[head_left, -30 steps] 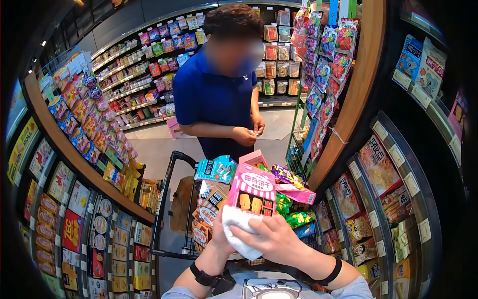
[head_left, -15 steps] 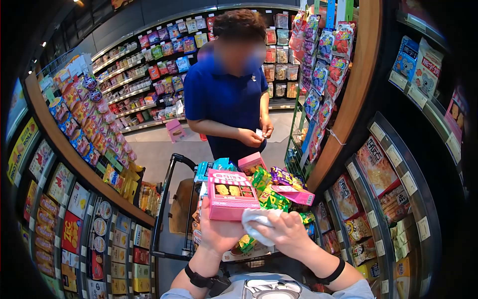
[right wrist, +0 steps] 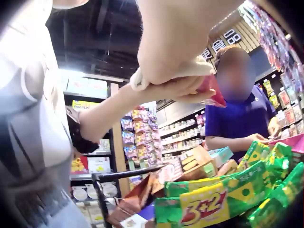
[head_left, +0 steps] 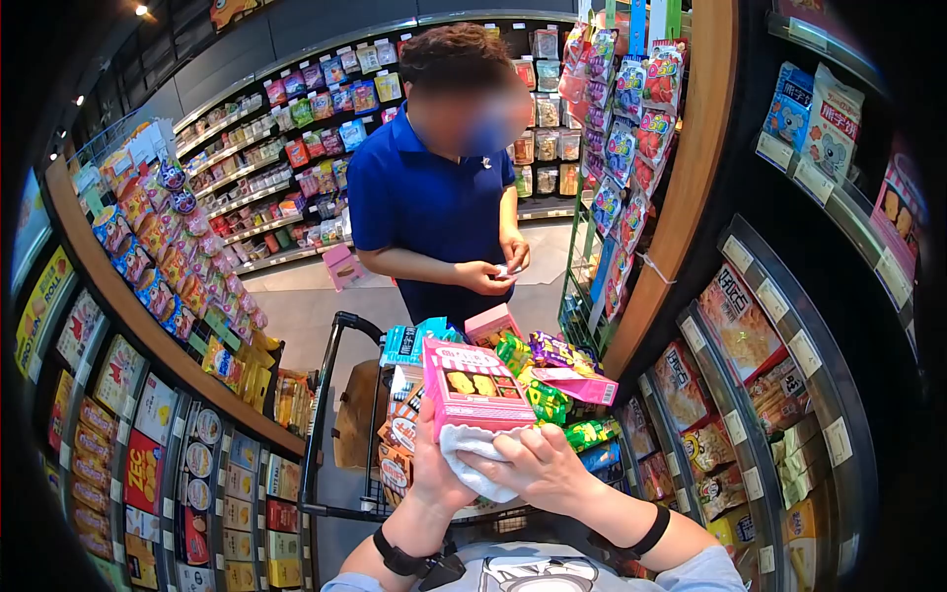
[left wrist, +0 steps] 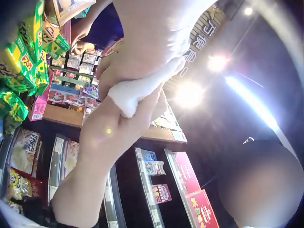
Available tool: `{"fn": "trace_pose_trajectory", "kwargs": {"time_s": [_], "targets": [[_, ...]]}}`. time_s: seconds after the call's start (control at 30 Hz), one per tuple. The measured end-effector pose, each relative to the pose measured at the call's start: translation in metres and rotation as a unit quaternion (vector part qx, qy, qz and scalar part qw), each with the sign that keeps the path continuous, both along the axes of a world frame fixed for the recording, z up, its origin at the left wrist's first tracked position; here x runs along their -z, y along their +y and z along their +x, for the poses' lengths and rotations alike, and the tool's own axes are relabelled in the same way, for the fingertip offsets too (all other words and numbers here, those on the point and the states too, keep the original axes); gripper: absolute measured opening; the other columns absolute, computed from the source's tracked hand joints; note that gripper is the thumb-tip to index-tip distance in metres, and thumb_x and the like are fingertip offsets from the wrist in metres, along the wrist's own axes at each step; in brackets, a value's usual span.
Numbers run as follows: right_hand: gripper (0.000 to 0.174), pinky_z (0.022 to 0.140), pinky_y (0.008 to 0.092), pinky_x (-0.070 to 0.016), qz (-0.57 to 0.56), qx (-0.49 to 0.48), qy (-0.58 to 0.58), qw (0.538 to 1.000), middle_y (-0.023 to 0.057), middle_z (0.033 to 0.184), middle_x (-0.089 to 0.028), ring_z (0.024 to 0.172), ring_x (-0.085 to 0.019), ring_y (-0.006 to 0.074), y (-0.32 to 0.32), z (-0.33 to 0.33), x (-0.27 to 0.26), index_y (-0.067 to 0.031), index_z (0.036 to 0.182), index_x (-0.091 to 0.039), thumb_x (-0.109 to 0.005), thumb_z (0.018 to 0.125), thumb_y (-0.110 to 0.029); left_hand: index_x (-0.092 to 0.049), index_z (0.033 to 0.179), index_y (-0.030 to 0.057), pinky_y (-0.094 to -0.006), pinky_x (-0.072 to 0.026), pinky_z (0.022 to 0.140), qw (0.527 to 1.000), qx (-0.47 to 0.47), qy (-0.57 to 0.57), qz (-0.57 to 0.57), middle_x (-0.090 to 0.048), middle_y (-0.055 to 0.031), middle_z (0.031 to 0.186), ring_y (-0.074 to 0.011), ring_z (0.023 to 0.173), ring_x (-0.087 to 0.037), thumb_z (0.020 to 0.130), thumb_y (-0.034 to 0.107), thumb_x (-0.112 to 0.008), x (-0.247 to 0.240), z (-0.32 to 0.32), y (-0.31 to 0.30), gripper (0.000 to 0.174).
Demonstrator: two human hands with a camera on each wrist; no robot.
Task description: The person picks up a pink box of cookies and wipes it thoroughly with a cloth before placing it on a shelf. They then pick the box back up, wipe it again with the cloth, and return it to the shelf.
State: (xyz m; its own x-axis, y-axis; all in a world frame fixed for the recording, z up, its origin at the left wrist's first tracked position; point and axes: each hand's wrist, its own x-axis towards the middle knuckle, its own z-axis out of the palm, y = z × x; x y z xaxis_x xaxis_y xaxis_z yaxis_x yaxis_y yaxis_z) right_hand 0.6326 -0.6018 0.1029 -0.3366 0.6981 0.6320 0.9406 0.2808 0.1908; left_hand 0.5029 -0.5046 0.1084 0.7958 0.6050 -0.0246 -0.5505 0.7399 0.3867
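Note:
A pink cookie box [head_left: 480, 383] with a striped top and a window showing biscuits is held above a loaded shopping cart. My left hand [head_left: 434, 472] supports it from below and the left, thumb along its side. My right hand [head_left: 533, 470] grips a bunched white cloth [head_left: 477, 468] against the box's near end. In the left wrist view the cloth [left wrist: 130, 97] pokes out between the hands. The right wrist view shows the left palm beneath the box [right wrist: 213, 90], most of which the hands hide there.
The black-framed cart [head_left: 330, 414] carries green biscuit packs [head_left: 547, 402], a blue bag [head_left: 416, 340] and another pink box [head_left: 577, 385]. A person in a blue shirt [head_left: 429, 197] stands beyond it. Stocked shelves [head_left: 789, 355] line both sides; a pink box [head_left: 343, 266] is on the floor.
The cloth left the box's near end for its right corner, then came back over the near end. The box dipped left and flatter, then shifted right again. Left hand stays under it.

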Motion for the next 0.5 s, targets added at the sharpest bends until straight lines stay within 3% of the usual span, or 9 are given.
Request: {"fn": "trace_pose_trajectory", "kwargs": {"time_s": [0.17,0.27,0.3,0.37,0.4,0.43,0.5], "targets": [[0.049,0.078,0.0342,-0.0365,0.002,0.013,0.031,0.999,0.0021,0.102,-0.044,0.091,-0.045,0.0193,-0.008,0.025,0.009,-0.0303,0.119,-0.061,-0.065,0.071,-0.022,-0.036,0.139,0.0103,-0.0462,-0.0328,0.106,0.998,-0.034,-0.025,-0.037,-0.047,-0.0123,0.135,-0.0299,0.123,-0.046,0.09,0.061,-0.036,-0.008,-0.002,0.003,0.07],[0.06,0.075,0.0361,-0.0362,-0.016,0.061,0.161,0.985,0.0051,0.096,-0.049,0.086,-0.05,0.0215,-0.012,0.042,0.017,-0.0211,0.122,-0.06,-0.074,0.064,-0.021,-0.027,0.144,0.0152,-0.0525,-0.0274,0.108,0.999,0.025,-0.036,0.01,-0.04,-0.0126,0.141,-0.034,0.128,-0.04,0.082,0.07,-0.04,-0.001,-0.013,0.011,0.083],[0.058,0.079,0.038,-0.0391,-0.03,0.079,0.249,0.965,0.008,0.096,-0.05,0.089,-0.05,0.0263,-0.012,0.042,0.014,-0.015,0.121,-0.059,-0.073,0.065,-0.015,-0.027,0.144,0.0152,-0.0525,-0.0274,0.108,0.999,0.024,-0.037,0.01,-0.04,-0.0126,0.141,-0.034,0.128,-0.04,0.082,0.07,-0.04,0.0,-0.012,0.01,0.083],[0.056,0.083,0.035,-0.0419,-0.073,0.022,0.509,0.857,0.009,0.099,-0.051,0.091,-0.052,0.0239,-0.005,0.048,0.031,-0.0084,0.126,-0.055,-0.072,0.073,-0.016,-0.028,0.143,0.0156,-0.0527,-0.0279,0.107,0.999,0.022,-0.023,0.014,-0.042,-0.0125,0.14,-0.0332,0.128,-0.04,0.084,0.067,-0.041,0.0,-0.01,0.009,0.08],[0.05,0.085,0.0309,-0.0431,-0.127,-0.018,0.727,0.674,0.0074,0.104,-0.053,0.092,-0.054,0.0175,-0.005,0.042,0.035,-0.0038,0.127,-0.051,-0.066,0.084,-0.023,-0.028,0.143,0.0139,-0.0495,-0.0273,0.108,1.0,0.007,-0.017,0.019,-0.041,-0.0119,0.14,-0.0299,0.129,-0.04,0.087,0.062,-0.041,0.0,-0.008,0.004,0.076],[0.052,0.084,0.0299,-0.0441,-0.203,-0.025,0.82,0.535,0.006,0.111,-0.054,0.095,-0.054,0.0124,-0.006,0.042,0.033,-0.0024,0.131,-0.045,-0.062,0.09,-0.029,-0.028,0.143,0.0139,-0.0495,-0.0273,0.108,1.0,0.008,-0.017,0.019,-0.041,-0.0119,0.14,-0.0299,0.129,-0.04,0.087,0.062,-0.041,0.006,-0.005,0.002,0.076],[0.05,0.083,0.0293,-0.0459,-0.267,-0.079,0.872,0.402,0.0061,0.109,-0.06,0.095,-0.058,0.0128,-0.008,0.039,0.024,-0.0044,0.128,-0.045,-0.062,0.088,-0.03,-0.028,0.144,0.0143,-0.0464,-0.0285,0.108,0.995,-0.006,0.052,0.087,-0.039,-0.01,0.141,-0.0273,0.13,-0.039,0.086,0.06,-0.044,0.026,0.002,0.002,0.075]]}}
